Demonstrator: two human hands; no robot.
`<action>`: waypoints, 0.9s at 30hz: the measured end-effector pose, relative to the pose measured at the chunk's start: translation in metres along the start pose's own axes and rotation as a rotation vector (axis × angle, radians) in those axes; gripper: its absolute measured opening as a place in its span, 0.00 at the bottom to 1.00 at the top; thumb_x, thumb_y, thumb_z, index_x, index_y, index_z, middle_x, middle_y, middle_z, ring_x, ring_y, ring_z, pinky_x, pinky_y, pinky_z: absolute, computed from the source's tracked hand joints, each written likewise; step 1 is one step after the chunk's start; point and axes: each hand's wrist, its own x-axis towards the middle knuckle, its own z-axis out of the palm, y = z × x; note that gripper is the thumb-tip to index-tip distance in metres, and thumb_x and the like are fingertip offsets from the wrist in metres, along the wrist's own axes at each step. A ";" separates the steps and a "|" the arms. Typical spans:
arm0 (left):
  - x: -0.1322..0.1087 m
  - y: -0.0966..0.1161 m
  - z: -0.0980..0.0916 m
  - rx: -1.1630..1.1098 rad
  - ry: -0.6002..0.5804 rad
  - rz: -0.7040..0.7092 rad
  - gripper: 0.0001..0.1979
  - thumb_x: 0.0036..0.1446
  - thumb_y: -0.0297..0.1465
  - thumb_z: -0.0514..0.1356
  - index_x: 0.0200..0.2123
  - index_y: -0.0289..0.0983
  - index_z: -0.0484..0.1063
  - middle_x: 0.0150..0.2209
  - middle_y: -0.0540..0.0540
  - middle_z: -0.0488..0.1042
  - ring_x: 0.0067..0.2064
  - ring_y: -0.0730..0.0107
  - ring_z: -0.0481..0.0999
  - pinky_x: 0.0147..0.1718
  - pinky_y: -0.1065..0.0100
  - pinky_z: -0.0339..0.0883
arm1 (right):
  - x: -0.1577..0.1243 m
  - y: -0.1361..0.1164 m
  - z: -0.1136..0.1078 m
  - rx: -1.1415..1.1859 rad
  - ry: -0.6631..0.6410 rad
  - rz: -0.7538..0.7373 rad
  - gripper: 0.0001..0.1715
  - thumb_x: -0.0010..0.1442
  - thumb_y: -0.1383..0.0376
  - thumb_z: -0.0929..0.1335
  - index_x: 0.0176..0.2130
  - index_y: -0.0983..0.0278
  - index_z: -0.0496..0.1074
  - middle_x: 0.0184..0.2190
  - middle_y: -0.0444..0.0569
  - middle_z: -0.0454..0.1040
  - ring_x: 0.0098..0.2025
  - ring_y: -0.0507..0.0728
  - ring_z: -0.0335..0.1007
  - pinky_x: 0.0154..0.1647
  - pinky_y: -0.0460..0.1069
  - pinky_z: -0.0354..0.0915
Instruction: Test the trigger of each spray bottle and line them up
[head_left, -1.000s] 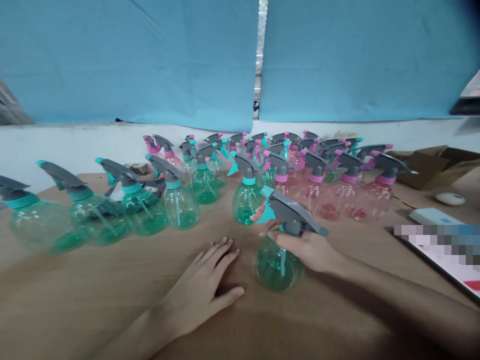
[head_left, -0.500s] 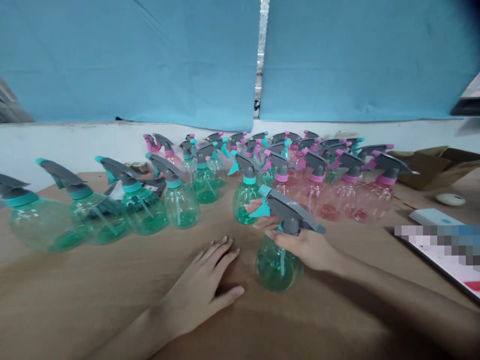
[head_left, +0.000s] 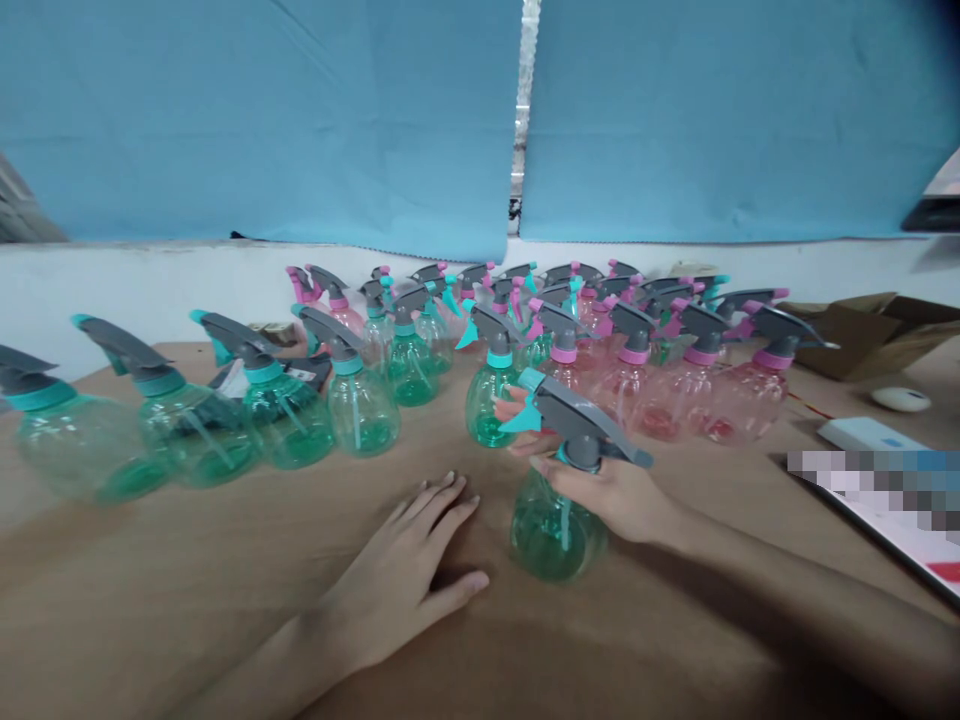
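A clear green spray bottle (head_left: 559,535) with a grey and teal trigger head stands upright in front of me. My right hand (head_left: 619,495) is closed around its neck, just under the head; part of the fingers is hidden behind it. My left hand (head_left: 409,565) lies palm down on the wooden table (head_left: 247,590), fingers stretched and holding nothing, a little left of that bottle. Just behind the held bottle is another green spray bottle (head_left: 491,400).
Several green spray bottles (head_left: 364,410) form a row on the left. Pink spray bottles (head_left: 750,395) and more mixed ones crowd the back. A cardboard box (head_left: 855,340), a white mouse (head_left: 900,399), a white box (head_left: 874,435) and a tablet-like screen (head_left: 892,510) lie at the right.
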 end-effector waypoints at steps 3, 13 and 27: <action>0.000 0.000 0.001 -0.003 0.015 -0.003 0.29 0.60 0.48 0.49 0.60 0.40 0.52 0.62 0.45 0.52 0.61 0.57 0.52 0.56 0.53 0.49 | 0.000 0.000 0.000 0.014 -0.008 0.003 0.20 0.51 0.71 0.62 0.45 0.58 0.67 0.36 0.44 0.74 0.39 0.57 0.71 0.42 0.54 0.68; 0.000 0.001 -0.001 -0.016 0.016 0.000 0.29 0.60 0.47 0.49 0.60 0.39 0.53 0.62 0.44 0.53 0.61 0.56 0.52 0.56 0.53 0.50 | -0.003 0.001 0.001 0.013 0.029 0.065 0.13 0.52 0.67 0.63 0.40 0.60 0.68 0.32 0.46 0.75 0.39 0.59 0.72 0.39 0.54 0.69; 0.000 0.001 0.000 -0.007 0.013 -0.005 0.29 0.60 0.48 0.48 0.60 0.38 0.53 0.61 0.43 0.53 0.61 0.56 0.52 0.56 0.54 0.49 | -0.004 0.003 0.001 -0.020 0.019 0.067 0.12 0.54 0.65 0.63 0.39 0.60 0.70 0.29 0.45 0.74 0.38 0.59 0.72 0.38 0.55 0.69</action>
